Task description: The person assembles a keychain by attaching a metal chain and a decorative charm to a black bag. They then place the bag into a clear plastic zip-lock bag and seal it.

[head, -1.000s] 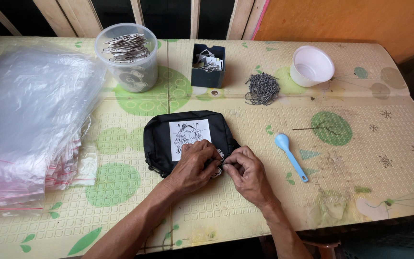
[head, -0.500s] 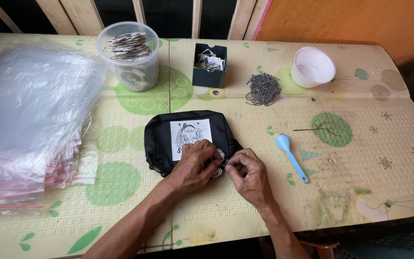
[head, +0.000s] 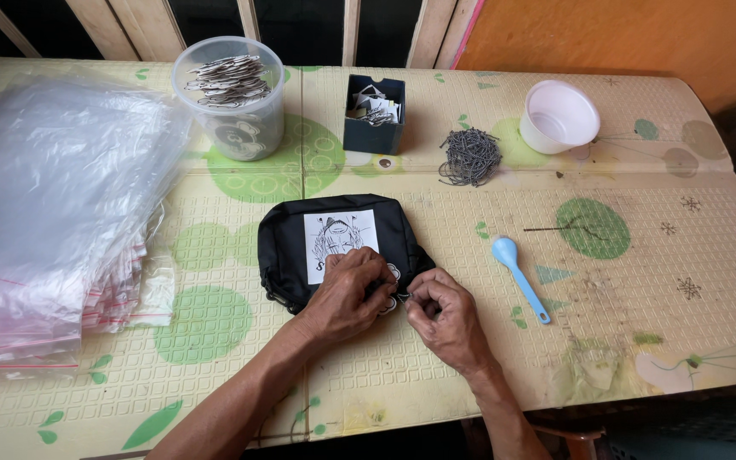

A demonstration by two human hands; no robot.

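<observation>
- Head view: our left hand [head: 347,294] presses down on the black pouch [head: 334,247] at the tabletop's [head: 436,375] near middle, fingers clenched on its lower edge.
- Our right hand [head: 445,315] pinches something small beside that corner; what it is, we cannot tell.
- We judge steady work needs the pouch pinned flat, both hands close together.

We have one view, from a camera on the person's head, looking steeply down and forward over the table [head: 487,375], close enough for both forearms.
</observation>
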